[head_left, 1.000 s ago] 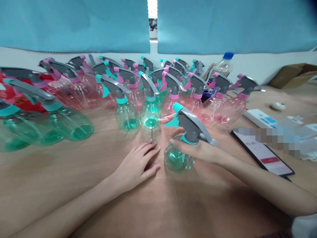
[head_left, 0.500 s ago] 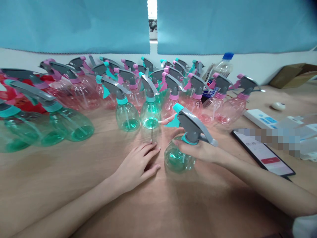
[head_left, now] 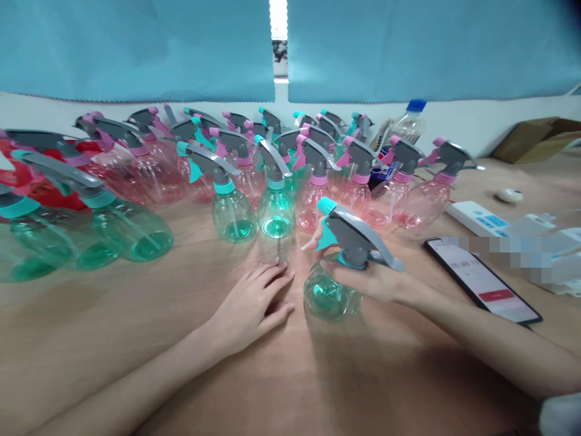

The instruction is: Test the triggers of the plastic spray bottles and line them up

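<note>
My right hand is wrapped round the neck of a green spray bottle with a grey and turquoise trigger head. A finger lies at the turquoise trigger; the other fingers are partly hidden behind the bottle. The bottle leans slightly, and its nozzle points to the upper left. Flat on the tabletop rests my left hand, fingers stretched out, just left of the held bottle and apart from it. Beyond my hands stand two more green spray bottles, one at the left and one close beside it.
Several pink spray bottles and green ones line the back and left. A phone and a white power strip lie at the right. Further back are a blue-capped bottle, a white mouse and a cardboard box.
The held spray bottle has shifted slightly right and down, and its head has tipped a little. The finger at the trigger has drawn back toward the bottle. My left hand has stayed in place.
</note>
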Available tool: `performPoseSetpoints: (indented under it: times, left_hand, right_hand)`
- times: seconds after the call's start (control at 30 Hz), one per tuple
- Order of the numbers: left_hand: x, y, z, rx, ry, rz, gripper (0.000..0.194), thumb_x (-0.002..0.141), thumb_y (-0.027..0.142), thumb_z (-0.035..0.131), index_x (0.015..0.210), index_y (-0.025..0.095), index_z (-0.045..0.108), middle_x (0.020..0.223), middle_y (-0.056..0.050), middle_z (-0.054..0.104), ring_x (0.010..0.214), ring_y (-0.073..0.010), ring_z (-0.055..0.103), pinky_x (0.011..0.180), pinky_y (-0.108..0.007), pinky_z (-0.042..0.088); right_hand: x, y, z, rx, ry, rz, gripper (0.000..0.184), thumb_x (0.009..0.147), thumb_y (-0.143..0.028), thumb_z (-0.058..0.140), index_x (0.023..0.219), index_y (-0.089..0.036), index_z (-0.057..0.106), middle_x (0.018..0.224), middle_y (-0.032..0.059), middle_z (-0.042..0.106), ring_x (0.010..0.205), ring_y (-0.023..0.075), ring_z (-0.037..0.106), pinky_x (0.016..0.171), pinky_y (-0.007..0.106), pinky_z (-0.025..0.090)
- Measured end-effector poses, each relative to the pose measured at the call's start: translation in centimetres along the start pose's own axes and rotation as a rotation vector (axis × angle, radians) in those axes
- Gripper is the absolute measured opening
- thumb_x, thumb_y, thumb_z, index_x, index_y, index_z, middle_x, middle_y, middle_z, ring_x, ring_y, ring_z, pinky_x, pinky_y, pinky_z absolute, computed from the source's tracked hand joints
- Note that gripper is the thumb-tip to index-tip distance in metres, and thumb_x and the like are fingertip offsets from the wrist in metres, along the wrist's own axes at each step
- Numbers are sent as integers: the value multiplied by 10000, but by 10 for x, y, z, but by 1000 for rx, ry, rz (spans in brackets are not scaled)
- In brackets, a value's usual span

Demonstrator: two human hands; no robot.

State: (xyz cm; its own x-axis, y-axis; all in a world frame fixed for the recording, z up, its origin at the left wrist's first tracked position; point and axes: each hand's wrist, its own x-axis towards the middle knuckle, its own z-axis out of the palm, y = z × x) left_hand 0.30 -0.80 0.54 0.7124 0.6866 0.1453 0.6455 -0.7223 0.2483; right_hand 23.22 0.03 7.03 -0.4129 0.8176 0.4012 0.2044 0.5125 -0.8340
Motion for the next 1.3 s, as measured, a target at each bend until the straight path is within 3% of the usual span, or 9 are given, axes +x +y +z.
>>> performPoseSetpoints:
  times: [0.2,0.33,0.4,0.5,0.6,0.7,0.83,1.03,1.3]
  left_hand:
    - [-1,-2,2,2,5,6,462,950,401,493,1344,159,508,1397,-120,512,1322,-292,413,1072,-482,356]
    - [-2,-2,3,0,7,4,459,949,404,496,1349,178,506,1397,-116,513,1321,-294,416,1075,-489,349]
    - [-1,-2,3,-4,10,4,456,948,399,498,1352,188,503,1396,-113,514,1319,-293,419,1073,-489,352]
    - [-1,-2,3,-6,15,5,468,948,393,497,1365,180,490,1402,-117,507,1319,-294,419,1070,-488,357]
    - [-1,-3,3,-4,13,4,473,949,395,496,1369,177,487,1403,-119,506,1319,-297,417,1066,-492,360]
    - [-1,-3,3,-6,15,4,478,949,396,495,1376,182,479,1404,-118,504,1319,-295,417,1065,-491,360]
    - [0,-2,3,-5,17,6,478,948,393,494,1376,183,478,1399,-118,511,1316,-294,422,1057,-490,370]
    - [0,-1,2,2,13,5,478,951,396,489,1369,165,487,1395,-123,514,1312,-295,423,1053,-488,374]
    - [-1,-2,2,1,12,8,484,953,406,490,1376,171,477,1403,-118,507,1319,-290,415,1060,-482,369]
  right_hand:
    - [-1,0,-2,2,7,-19,216,648,-91,497,802,-241,515,814,-11,619,670,134,635,578,250,545]
    - [0,0,0,52,-11,-48,279,666,-54,498,858,-237,581,810,-20,645,742,133,651,725,272,576]
    - [-1,1,1,72,-25,-42,380,679,-33,495,977,-242,601,873,-18,673,806,137,659,803,293,574]
    - [-2,5,2,99,-19,-27,493,704,-37,514,1147,-249,562,1131,17,659,830,135,671,812,306,579]
    - [-4,11,4,120,-9,-15,456,749,-106,550,1183,-246,542,1281,46,597,794,134,681,832,340,582]
    - [-5,14,5,120,8,-5,417,750,-125,562,1152,-236,561,1300,50,591,900,162,683,897,359,560]
    - [-5,11,7,107,21,-5,422,747,-121,558,1153,-237,570,1256,46,617,983,190,671,906,369,558]
    - [-3,3,8,-42,41,2,477,764,-112,515,1205,-286,569,928,-10,712,969,195,670,885,345,561]
    - [-4,11,5,-52,-19,-20,526,752,-115,542,1247,-293,538,1050,-14,694,899,149,678,761,238,566]
